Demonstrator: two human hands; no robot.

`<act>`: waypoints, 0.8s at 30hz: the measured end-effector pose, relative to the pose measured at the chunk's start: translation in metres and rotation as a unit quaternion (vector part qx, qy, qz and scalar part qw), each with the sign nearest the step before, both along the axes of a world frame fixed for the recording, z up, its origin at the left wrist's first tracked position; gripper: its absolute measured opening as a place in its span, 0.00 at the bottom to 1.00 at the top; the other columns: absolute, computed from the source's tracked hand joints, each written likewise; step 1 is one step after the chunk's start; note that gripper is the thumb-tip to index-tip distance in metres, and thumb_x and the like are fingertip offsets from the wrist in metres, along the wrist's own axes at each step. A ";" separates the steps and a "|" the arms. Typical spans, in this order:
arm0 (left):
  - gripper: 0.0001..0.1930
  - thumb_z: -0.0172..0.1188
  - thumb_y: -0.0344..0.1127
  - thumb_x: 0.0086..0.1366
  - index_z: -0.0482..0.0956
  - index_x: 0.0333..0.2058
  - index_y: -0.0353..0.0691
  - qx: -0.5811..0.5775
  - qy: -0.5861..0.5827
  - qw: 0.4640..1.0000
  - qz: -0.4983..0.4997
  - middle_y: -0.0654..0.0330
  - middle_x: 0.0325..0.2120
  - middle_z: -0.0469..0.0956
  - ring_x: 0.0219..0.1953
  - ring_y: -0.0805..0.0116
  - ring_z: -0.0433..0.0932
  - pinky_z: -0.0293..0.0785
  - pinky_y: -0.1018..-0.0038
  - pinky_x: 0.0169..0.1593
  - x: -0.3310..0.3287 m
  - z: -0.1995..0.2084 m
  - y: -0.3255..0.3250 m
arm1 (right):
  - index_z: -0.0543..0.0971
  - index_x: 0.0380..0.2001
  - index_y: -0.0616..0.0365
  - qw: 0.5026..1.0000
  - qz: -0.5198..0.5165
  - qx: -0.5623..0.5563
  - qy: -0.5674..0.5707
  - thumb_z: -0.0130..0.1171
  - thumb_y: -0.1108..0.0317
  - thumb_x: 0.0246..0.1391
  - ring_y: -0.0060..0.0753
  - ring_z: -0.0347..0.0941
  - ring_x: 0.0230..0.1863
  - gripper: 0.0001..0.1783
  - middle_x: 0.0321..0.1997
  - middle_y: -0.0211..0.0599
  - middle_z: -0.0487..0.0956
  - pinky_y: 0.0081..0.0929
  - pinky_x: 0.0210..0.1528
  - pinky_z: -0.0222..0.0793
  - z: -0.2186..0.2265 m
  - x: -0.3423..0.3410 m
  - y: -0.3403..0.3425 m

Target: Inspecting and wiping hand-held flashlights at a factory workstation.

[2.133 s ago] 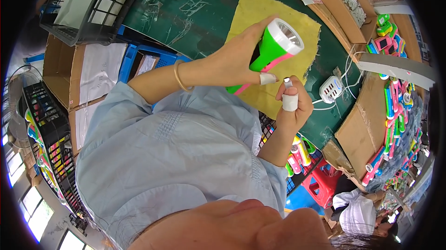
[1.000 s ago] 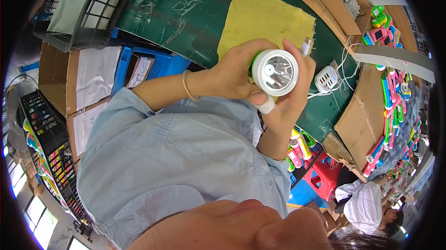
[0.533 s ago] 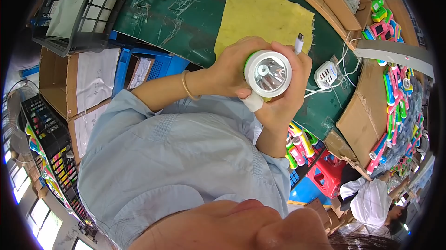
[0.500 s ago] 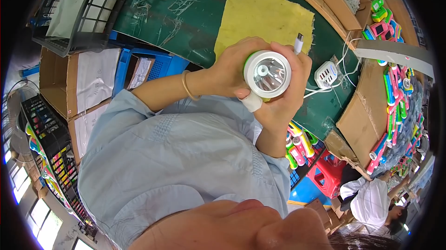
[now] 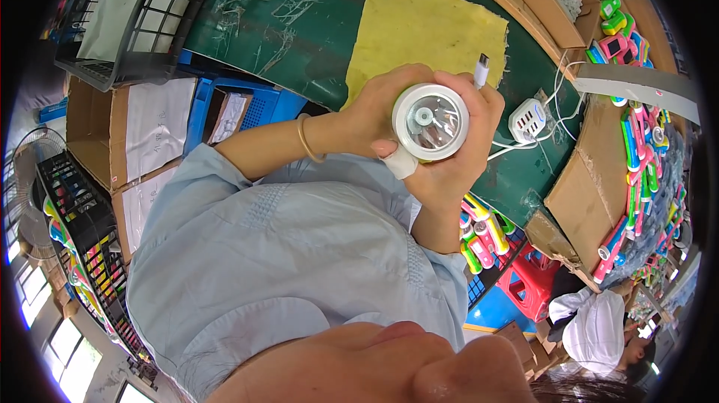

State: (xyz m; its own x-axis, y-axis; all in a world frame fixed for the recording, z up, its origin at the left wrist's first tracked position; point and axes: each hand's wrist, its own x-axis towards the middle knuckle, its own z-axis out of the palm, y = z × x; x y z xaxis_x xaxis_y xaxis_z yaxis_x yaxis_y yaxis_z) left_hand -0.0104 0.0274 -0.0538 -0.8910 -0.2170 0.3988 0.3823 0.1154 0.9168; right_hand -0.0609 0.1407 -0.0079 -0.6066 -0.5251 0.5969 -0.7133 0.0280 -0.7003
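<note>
Between my two hands is a flashlight point(image 5: 430, 122) with a white rim, its clear lens and shiny reflector turned up toward me. My left hand point(image 5: 374, 107) is wrapped round its left side, with a white wrap on the thumb. On the other side my right hand point(image 5: 476, 133) is closed round the flashlight. A white cable plug point(image 5: 481, 69) with a metal tip sticks up from the fingers of my right hand. Most of the flashlight's body is hidden by my hands. Beyond them a yellow cloth point(image 5: 427, 25) lies on the green tabletop point(image 5: 262, 10).
A white multi-port charger point(image 5: 527, 120) with cables sits right of my hands. Black crates point(image 5: 142, 28) and a blue bin point(image 5: 277, 103) stand left. Colourful flashlights point(image 5: 483, 238) lie below right, others in a carton point(image 5: 592, 178) at right. A co-worker point(image 5: 595, 328) is at lower right.
My left thumb has shifted slightly to the left along the flashlight's near edge. Both hands keep their hold, and the rest looks the same.
</note>
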 end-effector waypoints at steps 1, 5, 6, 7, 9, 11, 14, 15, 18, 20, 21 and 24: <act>0.27 0.67 0.43 0.43 0.68 0.40 0.37 0.004 -0.007 1.000 -0.005 0.55 0.33 0.71 0.36 0.58 0.73 0.69 0.70 0.38 0.000 -0.001 0.000 | 0.69 0.43 0.63 1.000 0.000 -0.001 0.001 0.74 0.46 0.23 0.33 0.66 0.41 0.45 0.40 0.41 0.65 0.26 0.42 0.64 0.000 0.000 0.000; 0.26 0.68 0.40 0.41 0.69 0.39 0.38 0.036 -0.034 0.999 -0.002 0.55 0.32 0.72 0.34 0.58 0.74 0.70 0.71 0.37 0.000 0.002 0.003 | 0.70 0.42 0.62 1.000 -0.003 -0.014 -0.001 0.74 0.46 0.23 0.34 0.66 0.40 0.43 0.39 0.41 0.66 0.26 0.42 0.64 0.000 0.000 -0.001; 0.26 0.68 0.40 0.41 0.69 0.39 0.38 0.036 -0.034 0.999 -0.001 0.55 0.32 0.72 0.34 0.58 0.74 0.70 0.71 0.37 0.000 0.002 0.005 | 0.71 0.41 0.62 1.000 -0.012 -0.007 0.008 0.74 0.47 0.23 0.34 0.65 0.40 0.42 0.38 0.42 0.67 0.27 0.41 0.64 0.002 -0.001 -0.002; 0.26 0.68 0.40 0.41 0.68 0.39 0.38 0.044 -0.022 0.999 0.013 0.55 0.32 0.73 0.33 0.59 0.75 0.71 0.72 0.36 0.001 0.002 0.007 | 0.71 0.39 0.62 1.000 -0.021 -0.001 0.016 0.74 0.48 0.23 0.35 0.65 0.39 0.41 0.37 0.42 0.68 0.27 0.41 0.64 0.003 -0.001 -0.002; 0.26 0.68 0.40 0.41 0.68 0.38 0.38 0.054 -0.009 0.998 0.023 0.55 0.31 0.73 0.33 0.59 0.75 0.71 0.72 0.35 -0.001 0.001 0.009 | 0.72 0.38 0.62 0.999 -0.034 -0.020 0.007 0.74 0.49 0.23 0.35 0.65 0.39 0.38 0.36 0.41 0.69 0.28 0.40 0.64 0.004 0.002 -0.006; 0.26 0.69 0.40 0.40 0.68 0.38 0.38 -0.052 0.026 0.997 0.043 0.56 0.30 0.74 0.32 0.59 0.76 0.71 0.73 0.34 -0.003 -0.003 0.010 | 0.73 0.36 0.62 0.998 -0.048 -0.038 -0.003 0.74 0.51 0.23 0.36 0.64 0.38 0.36 0.35 0.41 0.70 0.28 0.39 0.63 0.003 0.002 -0.008; 0.26 0.68 0.40 0.40 0.68 0.37 0.38 -0.071 0.025 0.997 0.012 0.56 0.29 0.74 0.31 0.58 0.77 0.72 0.72 0.33 -0.003 -0.007 0.007 | 0.74 0.33 0.60 0.996 -0.056 -0.059 0.020 0.73 0.54 0.24 0.36 0.65 0.36 0.32 0.31 0.38 0.71 0.28 0.36 0.63 0.002 0.002 -0.008; 0.26 0.68 0.40 0.40 0.68 0.37 0.38 -0.071 0.024 0.997 0.013 0.56 0.29 0.74 0.31 0.58 0.77 0.72 0.72 0.33 -0.002 -0.007 0.007 | 0.74 0.33 0.60 0.997 -0.055 -0.059 0.019 0.73 0.54 0.24 0.36 0.65 0.36 0.32 0.31 0.38 0.71 0.28 0.36 0.63 0.004 0.001 -0.008; 0.26 0.68 0.40 0.39 0.68 0.37 0.37 -0.039 0.021 0.999 0.009 0.56 0.28 0.74 0.29 0.58 0.76 0.71 0.72 0.32 0.001 -0.002 0.007 | 0.73 0.31 0.59 0.997 -0.039 -0.023 0.059 0.72 0.55 0.22 0.41 0.64 0.33 0.30 0.29 0.39 0.69 0.31 0.33 0.61 0.016 0.000 -0.009; 0.26 0.68 0.41 0.38 0.68 0.36 0.37 -0.016 0.020 1.000 0.006 0.56 0.27 0.74 0.28 0.58 0.76 0.71 0.72 0.31 0.003 0.000 0.007 | 0.73 0.31 0.58 0.994 -0.046 0.044 0.085 0.72 0.56 0.22 0.41 0.63 0.32 0.29 0.28 0.38 0.68 0.32 0.32 0.61 0.026 0.000 -0.004; 0.26 0.68 0.41 0.38 0.69 0.35 0.37 0.000 0.015 1.000 -0.003 0.56 0.27 0.74 0.28 0.58 0.76 0.71 0.73 0.31 0.001 -0.003 0.006 | 0.73 0.30 0.58 0.992 -0.048 0.064 0.094 0.71 0.56 0.23 0.40 0.63 0.30 0.28 0.27 0.37 0.67 0.31 0.29 0.59 0.028 0.000 -0.002; 0.25 0.67 0.41 0.39 0.69 0.35 0.37 -0.022 0.036 0.999 -0.021 0.56 0.27 0.74 0.28 0.58 0.76 0.71 0.73 0.31 -0.001 0.000 0.007 | 0.74 0.28 0.58 0.990 -0.056 0.049 0.122 0.70 0.55 0.25 0.39 0.61 0.26 0.26 0.25 0.36 0.66 0.29 0.24 0.56 0.024 -0.002 -0.003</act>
